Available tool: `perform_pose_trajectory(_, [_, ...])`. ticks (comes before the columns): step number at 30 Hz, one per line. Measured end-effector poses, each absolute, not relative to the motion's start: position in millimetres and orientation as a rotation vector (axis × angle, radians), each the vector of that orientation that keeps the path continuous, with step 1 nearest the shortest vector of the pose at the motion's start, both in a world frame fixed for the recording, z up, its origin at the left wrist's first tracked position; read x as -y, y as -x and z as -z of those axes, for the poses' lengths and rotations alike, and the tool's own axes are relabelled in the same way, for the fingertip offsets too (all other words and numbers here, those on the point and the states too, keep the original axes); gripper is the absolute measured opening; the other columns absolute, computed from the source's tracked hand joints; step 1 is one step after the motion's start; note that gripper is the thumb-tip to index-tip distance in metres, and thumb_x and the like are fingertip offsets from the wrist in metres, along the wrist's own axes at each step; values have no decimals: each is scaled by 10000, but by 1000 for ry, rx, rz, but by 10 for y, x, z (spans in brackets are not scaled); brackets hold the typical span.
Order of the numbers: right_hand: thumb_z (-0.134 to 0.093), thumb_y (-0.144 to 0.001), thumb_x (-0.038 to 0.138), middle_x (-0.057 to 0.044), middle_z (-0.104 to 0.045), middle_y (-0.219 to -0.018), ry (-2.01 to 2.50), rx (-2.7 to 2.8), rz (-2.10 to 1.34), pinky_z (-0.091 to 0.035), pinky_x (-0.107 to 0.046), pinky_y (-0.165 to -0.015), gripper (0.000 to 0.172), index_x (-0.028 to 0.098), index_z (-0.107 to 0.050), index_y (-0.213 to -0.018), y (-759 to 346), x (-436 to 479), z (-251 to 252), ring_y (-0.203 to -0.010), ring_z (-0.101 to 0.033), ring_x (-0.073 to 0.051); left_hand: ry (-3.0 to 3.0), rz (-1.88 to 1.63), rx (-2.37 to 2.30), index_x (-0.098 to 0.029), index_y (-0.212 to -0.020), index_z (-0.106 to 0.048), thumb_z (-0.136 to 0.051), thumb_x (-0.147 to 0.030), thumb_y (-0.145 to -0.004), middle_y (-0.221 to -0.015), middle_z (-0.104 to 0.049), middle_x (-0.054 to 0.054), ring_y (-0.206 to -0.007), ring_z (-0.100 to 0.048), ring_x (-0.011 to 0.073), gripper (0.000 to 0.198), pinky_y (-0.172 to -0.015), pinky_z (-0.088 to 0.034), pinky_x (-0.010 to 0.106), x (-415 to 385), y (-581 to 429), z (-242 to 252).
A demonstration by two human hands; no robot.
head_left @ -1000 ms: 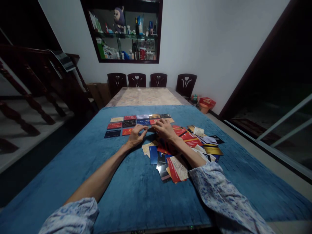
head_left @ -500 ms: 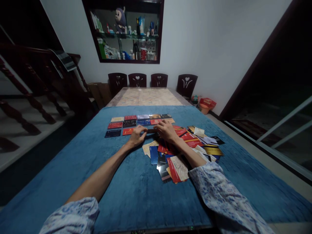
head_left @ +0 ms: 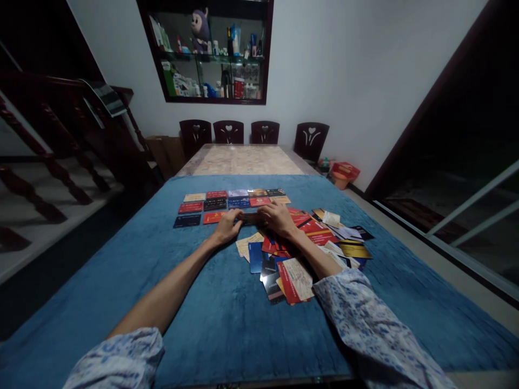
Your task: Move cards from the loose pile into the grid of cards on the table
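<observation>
- Left sleeve point(head_left: 117, 359) and right sleeve point(head_left: 373, 324): blue-and-white patterned fabric at the near edge, both pushed back, with bare forearms stretched out over the table.
- Blue cloth point(head_left: 219, 324): covers the near part of the table; both forearms rest on it.
- Loose pile of cards point(head_left: 298, 278): lies unsorted and overlapping to the right of centre. It contains red, blue, white, black and gold cards. The right forearm lies across it.
- Left hand point(head_left: 226, 227): palm down just beyond the near left edge of the pile, fingers curled, closed on the left end of the dark card.
- Right hand point(head_left: 279, 217): palm down at the far side of the pile, fingers bent, closed on the right end of the same card.
- Dark card point(head_left: 251, 218): held between the two hands, low over the cloth, just near of the sorted rows. Whether it touches the cloth cannot be told.
- Rows of cards point(head_left: 227, 203): laid flat and edge to edge, just beyond the hands and to their left. There are two full rows, with a navy card point(head_left: 187, 220) and a red card point(head_left: 211, 217) in the nearest row.
- Bare tabletop point(head_left: 243, 159): pale and patterned, beyond the cloth.
- Four dark chairs point(head_left: 229, 131): stand against the far wall.
- Wall niche point(head_left: 211, 54): stocked with bottles and boxes, with a purple plush toy point(head_left: 198, 29) on its upper shelf.
</observation>
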State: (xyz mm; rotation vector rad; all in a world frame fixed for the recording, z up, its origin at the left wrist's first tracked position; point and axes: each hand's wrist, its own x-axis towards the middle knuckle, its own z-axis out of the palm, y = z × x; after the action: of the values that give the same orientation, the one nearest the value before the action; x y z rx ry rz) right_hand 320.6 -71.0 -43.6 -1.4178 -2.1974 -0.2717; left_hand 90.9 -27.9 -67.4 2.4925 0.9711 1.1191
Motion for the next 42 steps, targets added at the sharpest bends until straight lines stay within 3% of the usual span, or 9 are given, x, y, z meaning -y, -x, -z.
perform_pose_trajectory(5, [-545, -932, 169, -92, -732, -1114, 1431, 2155, 274, -369, -379, -875, 250, 232, -670, -1139, -3181, 729, 455, -1047, -526, -272, -2496, -1094, -934, -197, -1116, -589, -542, -91, -801, -911, -680, 37, -844, -649, 202, 336, -816, -521, 333, 302, -912, 663])
perform_pose_trajectory(13, [-540, -933, 195, -85, -731, -1097, 1548, 2148, 270, -376, -366, -848, 254, 244, -650, -1157, -3128, 818, 421, -1047, -553, -278, -2570, -1084, -1025, -198, -1144, -607, -528, -89, -822, -898, -645, 60, -835, -628, 227, 349, -813, -516, 350, 314, -914, 692])
perform_pose_trajectory(19, [-541, -934, 246, -104, -713, -1156, 1652, 2205, 207, -403, -373, -875, 396, 245, -577, -1328, -3101, 879, 364, -1078, -571, -275, -2654, -974, -1126, -178, -1242, -584, -564, -139, -840, -952, -642, 82, -894, -623, 248, 404, -862, -521, 389, 354, -919, 645])
perform_pose_trajectory(27, [-513, -923, 237, -124, -623, -1327, 1735, 2274, 175, -426, -400, -921, 559, 247, -456, -1479, -3082, 854, 353, -1227, -487, -287, -2681, -921, -1169, -153, -1349, -516, -565, -113, -834, -1101, -655, 121, -1013, -613, 260, 519, -944, -509, 414, 331, -942, 670])
perform_pose_trajectory(42, [-455, -967, 349, -165, -541, -1401, 1794, 2343, 198, -435, -421, -926, 576, 218, -390, -1524, -3082, 850, 298, -1237, -446, -321, -2681, -902, -1133, -130, -1384, -483, -604, -160, -819, -1253, -634, 152, -1132, -563, 285, 579, -1028, -469, 459, 288, -931, 675])
